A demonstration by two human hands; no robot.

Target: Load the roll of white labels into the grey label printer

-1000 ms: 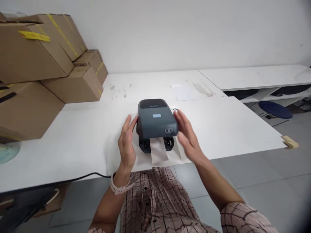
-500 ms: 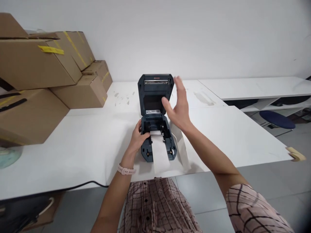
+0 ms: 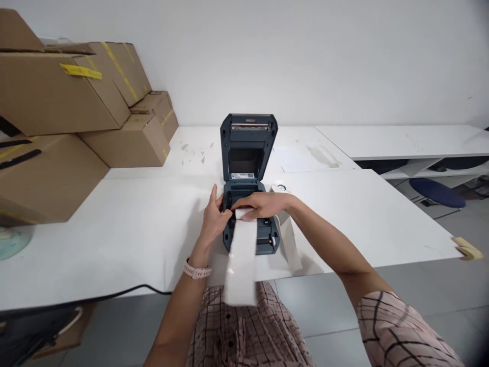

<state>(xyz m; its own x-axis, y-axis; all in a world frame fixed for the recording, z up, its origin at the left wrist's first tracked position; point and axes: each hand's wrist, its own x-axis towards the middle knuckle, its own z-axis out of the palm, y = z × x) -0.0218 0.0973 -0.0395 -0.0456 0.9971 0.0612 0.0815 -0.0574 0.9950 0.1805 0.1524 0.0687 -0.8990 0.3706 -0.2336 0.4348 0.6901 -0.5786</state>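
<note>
A dark label printer (image 3: 270,248) stands on the white table with its lid (image 3: 250,137) raised. Inside its bay sits a white label roll (image 3: 241,213), partly covered by my right hand. The loose paper strip (image 3: 241,270) runs from it over the printer's front and past the table edge, its end blurred. My left hand (image 3: 216,216) grips the printer's left wall, thumb over the rim near the roll and fingers outside. From the right, my right hand (image 3: 262,205) reaches across the bay and closes on the roll; some fingertips are hidden.
Another paper roll (image 3: 280,188) with a trailing strip (image 3: 292,244) lies right of the printer. Cardboard boxes (image 3: 49,97) are stacked at the left. A black cable (image 3: 133,289) runs along the table's front edge. A blue stool (image 3: 437,193) stands at the far right.
My right hand has come down from beside the lid onto the roll in the bay. The paper strip has shifted left and now reaches farther past the table edge.
</note>
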